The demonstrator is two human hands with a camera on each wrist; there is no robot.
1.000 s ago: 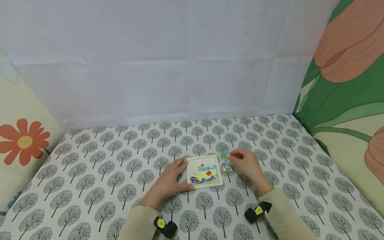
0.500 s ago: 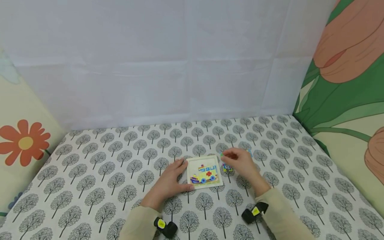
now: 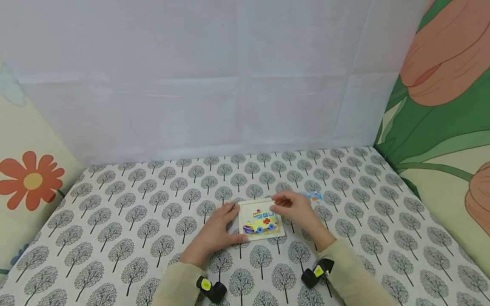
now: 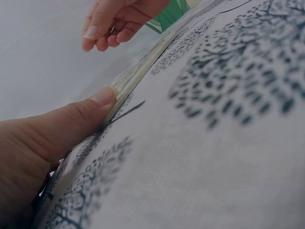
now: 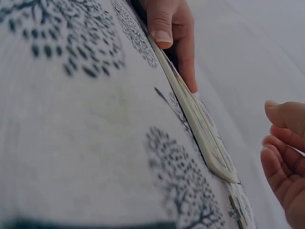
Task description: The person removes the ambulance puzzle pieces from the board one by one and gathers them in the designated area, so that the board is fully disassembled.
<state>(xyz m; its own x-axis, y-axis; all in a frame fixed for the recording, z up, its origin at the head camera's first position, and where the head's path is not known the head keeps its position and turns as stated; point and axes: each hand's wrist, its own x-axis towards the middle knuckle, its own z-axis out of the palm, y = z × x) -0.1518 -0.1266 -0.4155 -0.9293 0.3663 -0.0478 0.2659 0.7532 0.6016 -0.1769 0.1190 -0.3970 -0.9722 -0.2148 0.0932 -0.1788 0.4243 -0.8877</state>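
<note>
A square puzzle board (image 3: 281, 231) with a pale raised rim lies on the cloth, an ambulance picture in its lower part and a bare pale area above. My left hand (image 3: 214, 233) holds it at the left, thumb on the near edge and fingers against the left side. My right hand (image 3: 295, 208) is raised over the board's right edge, its thumb and fingertips close together. In the right wrist view the fingers of the right hand (image 5: 288, 152) are bent; whether they pinch a puzzle piece is hidden. A yellow puzzle piece (image 3: 289, 221) shows partly beneath this hand.
A blue-and-orange puzzle piece (image 3: 316, 196) lies beyond my right hand. The tablecloth (image 3: 160, 225) has a print of grey trees. A white sheet (image 3: 191, 106) hangs at the back, and flower-patterned panels (image 3: 444, 127) stand at both sides.
My right hand has moved left from the loose pieces to above the board's right edge. The green piece has gone out of sight. The blue-and-orange piece now shows fully. My left hand stays put.
</note>
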